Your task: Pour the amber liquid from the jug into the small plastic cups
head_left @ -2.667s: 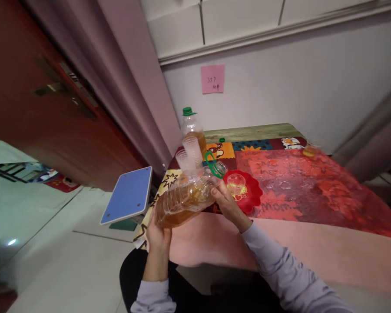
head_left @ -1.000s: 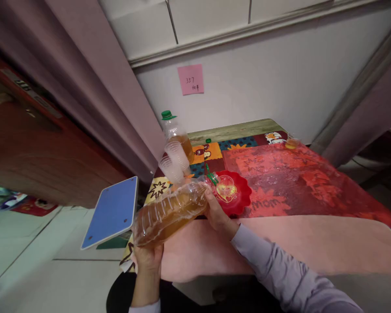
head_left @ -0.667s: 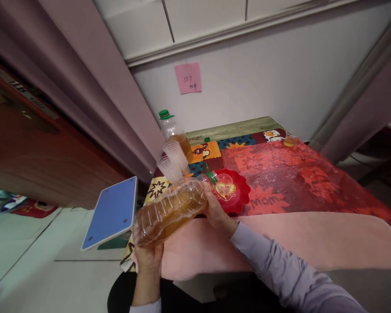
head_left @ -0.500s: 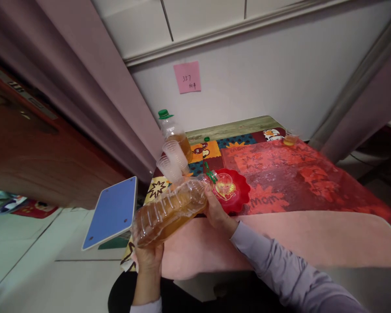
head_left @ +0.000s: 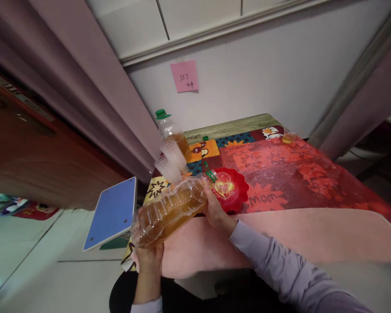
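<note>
head view, bottle (head_left: 169,213): tilted, left of red dish (head_left: 243,191), mouth at clear cup (head_left: 226,180) inside it.
left hand (head_left: 150,254): grip holding base from below.
right hand (head_left: 217,211): grip wrapped round neck.
change: mouth brought closer to cup; pouring posture, in judgement.

a pink note (head_left: 184,77) marked 357 is stuck to the pale wall (head_left: 247,74). at left, a mauve curtain (head_left: 81,78) hangs beside a reddish-brown door (head_left: 35,165), with a white-edged blue panel (head_left: 112,213) above the light floor (head_left: 84,282).
</note>
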Demonstrator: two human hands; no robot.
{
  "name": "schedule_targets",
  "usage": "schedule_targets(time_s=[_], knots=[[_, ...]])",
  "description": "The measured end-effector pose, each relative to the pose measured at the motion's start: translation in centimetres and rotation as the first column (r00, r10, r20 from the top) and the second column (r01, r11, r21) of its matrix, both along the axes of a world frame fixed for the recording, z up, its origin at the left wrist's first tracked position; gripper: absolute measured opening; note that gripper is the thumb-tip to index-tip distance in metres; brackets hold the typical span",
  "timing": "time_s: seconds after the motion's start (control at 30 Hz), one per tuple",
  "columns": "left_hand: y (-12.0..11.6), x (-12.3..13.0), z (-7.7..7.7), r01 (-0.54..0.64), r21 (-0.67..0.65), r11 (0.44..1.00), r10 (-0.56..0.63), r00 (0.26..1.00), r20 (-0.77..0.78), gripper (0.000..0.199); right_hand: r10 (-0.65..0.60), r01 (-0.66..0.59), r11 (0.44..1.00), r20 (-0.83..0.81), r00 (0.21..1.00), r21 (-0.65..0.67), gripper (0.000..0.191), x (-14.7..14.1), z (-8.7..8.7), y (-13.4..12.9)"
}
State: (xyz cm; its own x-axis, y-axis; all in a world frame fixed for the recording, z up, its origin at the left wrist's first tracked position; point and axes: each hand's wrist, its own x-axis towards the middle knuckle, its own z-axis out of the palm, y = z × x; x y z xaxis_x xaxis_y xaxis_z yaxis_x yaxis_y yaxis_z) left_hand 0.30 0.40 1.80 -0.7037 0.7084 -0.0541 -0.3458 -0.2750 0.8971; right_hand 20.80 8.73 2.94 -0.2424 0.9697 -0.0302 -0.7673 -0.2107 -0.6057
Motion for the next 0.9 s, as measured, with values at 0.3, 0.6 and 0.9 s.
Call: schedule_targets(time_s=[0.3, 0.6, 0.9], knots=[[-0.15, 0.26, -0.03, -0.004, 0.029, 1.000, 0.006, 0.998, -0.067, 0.049, -0.009, 0.009, 1.000, 0.009, 1.000, -0.017, 0.077, -0.25, -0.35, 0.18], [-0.33, 0.23, 0.05, 0.009, -0.009, 1.000, -0.009, 0.997, -0.071, 0.046, 0.010, -0.010, 1.000, 0.020, 1.000, -0.025, 0.080, 0.07, -0.14, 0.24], [-0.23, -0.12, -0.40, 0.025, 0.017, 1.000, -0.024, 0.996, -0.081, 0.047, 0.041, -0.041, 0.998, 0.001, 0.999, -0.041, 0.077, 0.12, -0.05, 0.13]])
